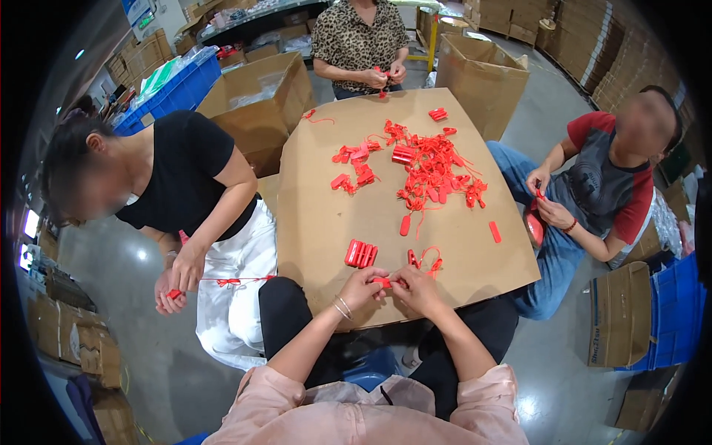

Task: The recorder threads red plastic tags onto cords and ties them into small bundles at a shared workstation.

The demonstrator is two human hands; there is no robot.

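Both your hands, left (361,285) and right (415,288), pinch one small red tag (383,282) in a fingertip grip at the desk's (319,222) near edge, lower centre of frame; it looks light, stiff plastic, best held by its flat body.

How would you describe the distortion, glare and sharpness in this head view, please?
Head view: strong fisheye bending, so the cardboard tabletop edges bow and a black rim frames the picture; soft glare patches on the grey floor; the left hand and right hand pinching a small red piece look reasonably sharp; people's faces are blurred.
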